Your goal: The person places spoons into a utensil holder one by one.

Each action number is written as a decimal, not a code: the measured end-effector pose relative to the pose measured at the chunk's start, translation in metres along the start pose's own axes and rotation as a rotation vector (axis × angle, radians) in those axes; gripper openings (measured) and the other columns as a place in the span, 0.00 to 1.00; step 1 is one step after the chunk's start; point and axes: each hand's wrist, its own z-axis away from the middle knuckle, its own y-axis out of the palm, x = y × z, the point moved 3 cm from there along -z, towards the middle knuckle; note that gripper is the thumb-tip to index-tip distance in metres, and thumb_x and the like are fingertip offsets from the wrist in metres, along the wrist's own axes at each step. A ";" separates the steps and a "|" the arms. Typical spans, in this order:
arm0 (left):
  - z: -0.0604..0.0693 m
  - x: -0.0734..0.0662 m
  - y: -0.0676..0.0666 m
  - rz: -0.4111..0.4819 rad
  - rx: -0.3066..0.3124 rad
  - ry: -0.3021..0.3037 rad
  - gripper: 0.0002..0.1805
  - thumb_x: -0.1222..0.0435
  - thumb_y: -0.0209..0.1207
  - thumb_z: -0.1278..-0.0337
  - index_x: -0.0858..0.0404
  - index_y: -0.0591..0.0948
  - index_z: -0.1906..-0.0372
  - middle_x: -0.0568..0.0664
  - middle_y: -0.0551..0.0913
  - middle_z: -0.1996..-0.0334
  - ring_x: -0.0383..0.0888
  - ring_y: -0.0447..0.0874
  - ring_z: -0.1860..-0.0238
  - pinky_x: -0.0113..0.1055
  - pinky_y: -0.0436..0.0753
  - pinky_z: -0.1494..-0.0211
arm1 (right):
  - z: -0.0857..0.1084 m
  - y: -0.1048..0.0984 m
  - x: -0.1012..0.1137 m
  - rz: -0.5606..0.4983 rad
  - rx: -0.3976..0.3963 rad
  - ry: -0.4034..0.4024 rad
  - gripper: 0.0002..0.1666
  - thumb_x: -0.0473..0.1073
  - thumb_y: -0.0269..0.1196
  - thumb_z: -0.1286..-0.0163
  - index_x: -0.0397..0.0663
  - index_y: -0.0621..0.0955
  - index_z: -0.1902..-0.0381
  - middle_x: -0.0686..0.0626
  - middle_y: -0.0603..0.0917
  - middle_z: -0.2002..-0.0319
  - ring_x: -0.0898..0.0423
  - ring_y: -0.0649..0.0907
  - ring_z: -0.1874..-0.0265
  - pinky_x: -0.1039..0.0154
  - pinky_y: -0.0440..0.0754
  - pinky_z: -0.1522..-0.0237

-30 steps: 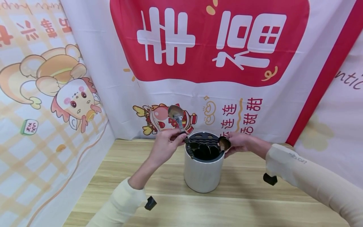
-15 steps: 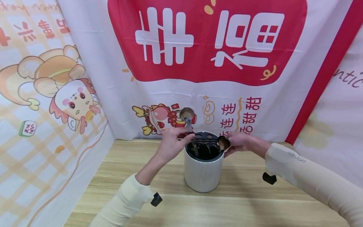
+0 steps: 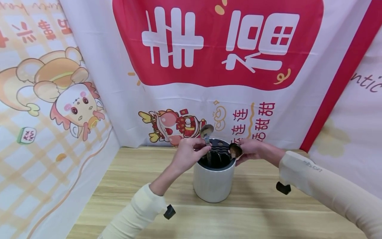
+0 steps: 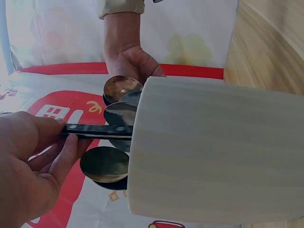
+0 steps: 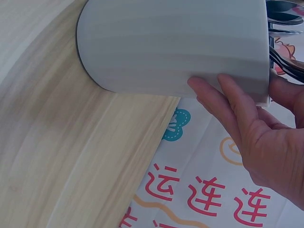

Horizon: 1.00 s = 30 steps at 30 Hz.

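Note:
My left hand point(image 3: 191, 153) pinches a metal spoon point(image 3: 206, 130) with a dark handle, bowl end up. Its riveted black handle point(image 4: 97, 130) runs down into a white round utensil holder point(image 3: 212, 186); the handle's lower end is hidden inside. On the holder's right side, my right hand point(image 3: 252, 150) holds it near the rim. In the right wrist view, fingers point(image 5: 232, 102) lie along the outer wall, with the thumb at the rim. Several other spoons point(image 4: 104, 164) stand bowl up in the holder, one copper-toned spoon point(image 3: 235, 151) close to my right hand.
The holder stands upright on a light wooden table point(image 3: 256, 212), near its back edge. A black slotted insert point(image 3: 219, 144) fills the holder's top. Behind hangs a printed red and white cloth point(image 3: 218, 49); another patterned cloth point(image 3: 50, 132) hangs at left.
My left hand has moved right and slightly down, carrying the spoon from the holder's left rim over its opening and lower into it. My right hand and the holder stay in place.

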 end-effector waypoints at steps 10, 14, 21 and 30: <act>0.001 -0.001 0.007 -0.027 0.006 0.045 0.03 0.67 0.69 0.43 0.63 0.87 0.67 0.51 0.89 0.69 0.40 0.87 0.69 0.26 0.86 0.62 | 0.001 0.001 -0.001 0.012 -0.012 0.007 0.14 0.33 0.55 0.24 0.27 0.76 0.46 0.47 0.86 0.63 0.54 0.87 0.64 0.48 0.84 0.45; 0.001 -0.002 0.006 -0.017 0.006 0.003 0.03 0.67 0.69 0.44 0.62 0.86 0.67 0.51 0.89 0.69 0.41 0.88 0.67 0.29 0.87 0.60 | 0.000 0.001 -0.002 0.006 -0.007 0.004 0.11 0.32 0.55 0.24 0.30 0.78 0.50 0.47 0.87 0.65 0.54 0.87 0.64 0.49 0.85 0.46; 0.000 -0.004 0.003 0.035 -0.001 -0.026 0.04 0.65 0.68 0.41 0.61 0.86 0.64 0.51 0.89 0.67 0.42 0.88 0.66 0.31 0.88 0.59 | 0.000 0.001 -0.001 0.018 -0.018 0.008 0.12 0.33 0.55 0.24 0.29 0.77 0.49 0.47 0.86 0.65 0.54 0.87 0.65 0.50 0.85 0.47; -0.001 -0.004 0.004 0.025 -0.027 0.007 0.06 0.66 0.67 0.41 0.61 0.88 0.59 0.50 0.89 0.67 0.41 0.85 0.67 0.34 0.88 0.62 | 0.001 0.000 0.000 0.010 -0.017 0.007 0.07 0.33 0.55 0.24 0.35 0.79 0.56 0.46 0.85 0.65 0.55 0.86 0.66 0.49 0.85 0.47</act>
